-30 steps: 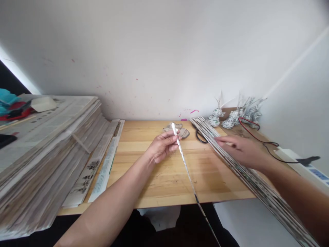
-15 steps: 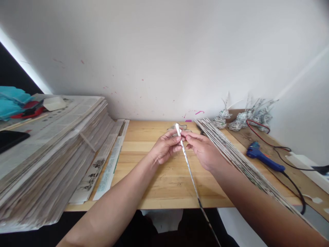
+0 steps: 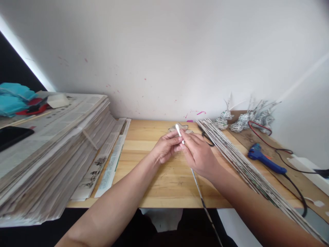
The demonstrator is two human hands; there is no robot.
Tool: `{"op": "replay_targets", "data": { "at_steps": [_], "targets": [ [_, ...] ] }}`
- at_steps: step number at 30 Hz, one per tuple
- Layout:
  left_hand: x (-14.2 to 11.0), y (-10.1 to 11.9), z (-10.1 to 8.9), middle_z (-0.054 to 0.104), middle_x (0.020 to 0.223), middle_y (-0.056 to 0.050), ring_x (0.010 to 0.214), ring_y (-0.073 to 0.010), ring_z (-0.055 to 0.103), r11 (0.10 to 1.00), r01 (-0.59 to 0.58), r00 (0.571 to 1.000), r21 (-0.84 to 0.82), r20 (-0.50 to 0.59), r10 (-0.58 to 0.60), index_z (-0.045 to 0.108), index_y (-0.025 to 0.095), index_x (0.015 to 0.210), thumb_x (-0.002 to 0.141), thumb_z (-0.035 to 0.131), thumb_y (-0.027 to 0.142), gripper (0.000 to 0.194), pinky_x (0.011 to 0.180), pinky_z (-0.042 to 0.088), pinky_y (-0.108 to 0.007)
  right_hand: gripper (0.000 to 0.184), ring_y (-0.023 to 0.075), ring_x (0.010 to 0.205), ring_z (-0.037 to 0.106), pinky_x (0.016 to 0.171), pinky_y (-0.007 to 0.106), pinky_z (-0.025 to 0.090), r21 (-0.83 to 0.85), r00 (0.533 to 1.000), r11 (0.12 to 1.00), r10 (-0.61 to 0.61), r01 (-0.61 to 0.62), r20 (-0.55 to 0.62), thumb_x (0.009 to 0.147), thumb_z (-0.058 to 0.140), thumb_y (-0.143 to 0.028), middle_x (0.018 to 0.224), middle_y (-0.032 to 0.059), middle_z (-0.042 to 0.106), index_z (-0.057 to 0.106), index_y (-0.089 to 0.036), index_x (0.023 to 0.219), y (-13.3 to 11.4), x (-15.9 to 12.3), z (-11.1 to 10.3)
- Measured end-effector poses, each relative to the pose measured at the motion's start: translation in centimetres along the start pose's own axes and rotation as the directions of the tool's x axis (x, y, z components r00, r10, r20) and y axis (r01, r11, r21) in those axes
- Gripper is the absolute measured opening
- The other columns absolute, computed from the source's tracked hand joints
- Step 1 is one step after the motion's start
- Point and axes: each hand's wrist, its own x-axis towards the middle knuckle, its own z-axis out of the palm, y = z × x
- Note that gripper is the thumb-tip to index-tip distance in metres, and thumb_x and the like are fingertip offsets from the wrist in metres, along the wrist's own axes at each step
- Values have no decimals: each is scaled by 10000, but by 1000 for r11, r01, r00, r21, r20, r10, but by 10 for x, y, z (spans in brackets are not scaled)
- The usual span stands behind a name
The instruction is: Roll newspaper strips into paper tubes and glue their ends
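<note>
Pinching the long, thin, white printed-paper rod (image 3: 178,128) above the pale wooden table (image 3: 154,185) with my left hand (image 3: 166,147), I now clasp it with my right hand (image 3: 200,153), earlier over the grey-white paper-stick bundle (image 3: 233,158).

The paper stick (image 3: 196,183) in the grip is white with dark specks. Right of the grip, the glue gun (image 3: 267,161) is blue. Left of it, the cloth (image 3: 16,97) is light blue.

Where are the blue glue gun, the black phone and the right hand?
blue glue gun (image 3: 268,163): head view, handle
black phone (image 3: 15,136): head view, screen
right hand (image 3: 200,156): head view, back
</note>
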Motion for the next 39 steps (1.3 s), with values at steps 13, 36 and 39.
{"op": "replay_targets", "data": {
  "at_steps": [13, 36, 39],
  "targets": [
    [2, -3, -4, 706, 885, -58, 704, -101, 667, 1000, 13, 1000, 14, 1, -13, 720, 137, 1026, 721, 713, 55, 316, 631, 566, -171, 281, 230, 1057, 598, 990, 419, 458, -85, 979, 988, -142, 131, -146, 861, 553, -131, 1098, 75, 690, 663, -177, 1115, 8, 3, -9],
    [9, 1, -16, 654, 752, -29, 593, -55, 558, 995, -56, 995, 80, -77, 62, 725, 114, 857, 667, 812, 246, 247, 499, 418, -146, 404, 121, 512, 588, 537, 288, 495, 788, 813, 401, 545, -467, 205, 819, 646, -351, 724, -11, 661, 483, -206, 1159, 1, -10, 27],
    [10, 0, -17, 633, 720, -24, 572, -55, 551, 999, -25, 997, 33, -71, 28, 706, 96, 830, 684, 799, 226, 216, 471, 426, -133, 430, 117, 495, 579, 479, 253, 447, 813, 796, 319, 545, -488, 264, 815, 652, -356, 708, -19, 652, 468, -200, 1172, 1, -11, 27]
  ]
}}
